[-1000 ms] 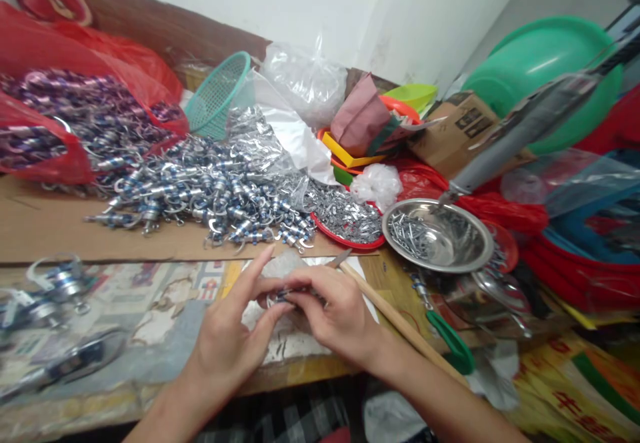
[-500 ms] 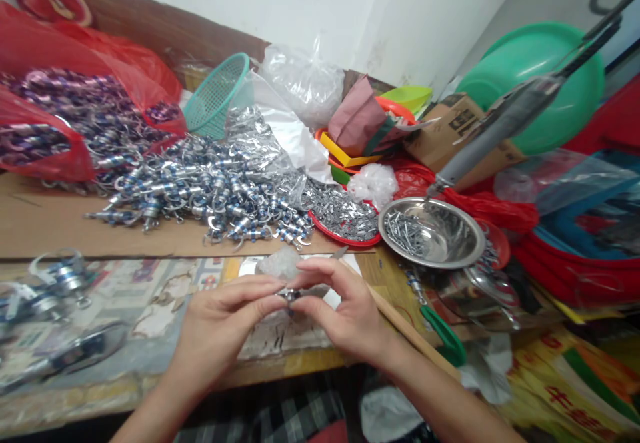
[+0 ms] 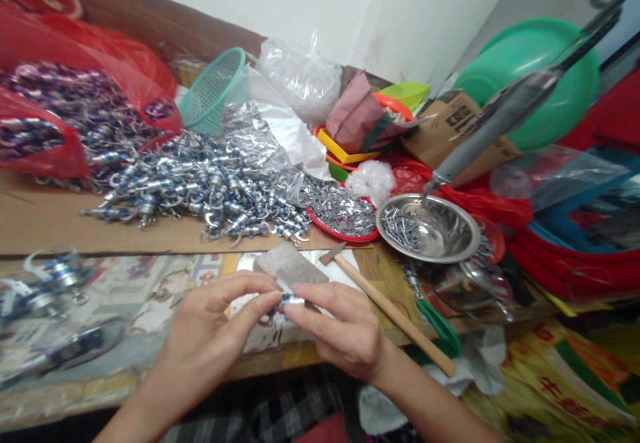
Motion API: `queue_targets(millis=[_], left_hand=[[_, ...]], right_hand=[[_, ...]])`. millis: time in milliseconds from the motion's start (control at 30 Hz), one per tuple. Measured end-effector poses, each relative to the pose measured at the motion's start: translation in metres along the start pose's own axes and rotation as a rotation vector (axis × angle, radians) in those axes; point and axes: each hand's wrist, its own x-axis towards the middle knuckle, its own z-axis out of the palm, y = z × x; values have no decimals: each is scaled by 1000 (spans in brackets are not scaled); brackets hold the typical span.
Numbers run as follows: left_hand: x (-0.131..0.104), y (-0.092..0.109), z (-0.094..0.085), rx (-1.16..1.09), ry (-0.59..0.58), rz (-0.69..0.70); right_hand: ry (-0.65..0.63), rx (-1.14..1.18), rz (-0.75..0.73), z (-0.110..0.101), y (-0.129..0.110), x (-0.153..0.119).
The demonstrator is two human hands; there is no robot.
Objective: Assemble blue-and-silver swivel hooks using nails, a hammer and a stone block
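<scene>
Both of my hands pinch one small silver-and-blue metal clasp (image 3: 292,300) above the front of the bench. My left hand (image 3: 220,316) grips its left end between thumb and fingers. On the other side, my right hand (image 3: 345,326) holds the right end, and fingers hide part of the piece. Just beyond them lies a grey stone block (image 3: 290,264). A hammer (image 3: 390,306) with a wooden handle rests to the right, its head beside the block. Several similar silver-and-blue clasps (image 3: 210,183) form a big heap farther back.
A red tray (image 3: 345,235) of small metal strips and a steel bowl (image 3: 455,236) of pins stand behind to the right. A red bag (image 3: 75,156) of purple clasps is at the left. A grey lever (image 3: 500,119) slants over the right side. Loose clasps (image 3: 55,283) lie left.
My right hand has turned and lowered, its fingers now closed along the clasp, showing more of its blue-and-silver body. More of the stone block and hammer is visible.
</scene>
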Motion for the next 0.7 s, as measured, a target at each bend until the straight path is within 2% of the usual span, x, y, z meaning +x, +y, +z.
queue_targets(millis=[100,200,300,367,433,500,567,600,633,700], left_hand=[[1,-2,1,-127,-74,-97],[-2,-6,9,-318,-51,-239],[-8,-10,19,-517,-44,-331],[-11,-11,24,-603,-57,-343],[-12,-13,27,-634,-65,-338],[-10,-14,28,-646,-75,-345],[-7,-16,28,-669,-108,-369],[-5,-16,28,-684,-127,-382],[-4,-16,27,-699,-145,-393],[-1,-16,27,-721,-177,-407]], right_hand=[[41,138,146,5,-4,1],[89,295,309,7,-10,4],[108,351,444,7,-14,5],[82,372,520,5,-15,5],[-24,404,567,1,-9,6],[-128,342,585,-5,10,9],[-188,67,629,-11,42,13],[-213,-174,696,-14,61,15],[-324,-414,759,-16,81,17],[-422,-526,818,-17,118,19]])
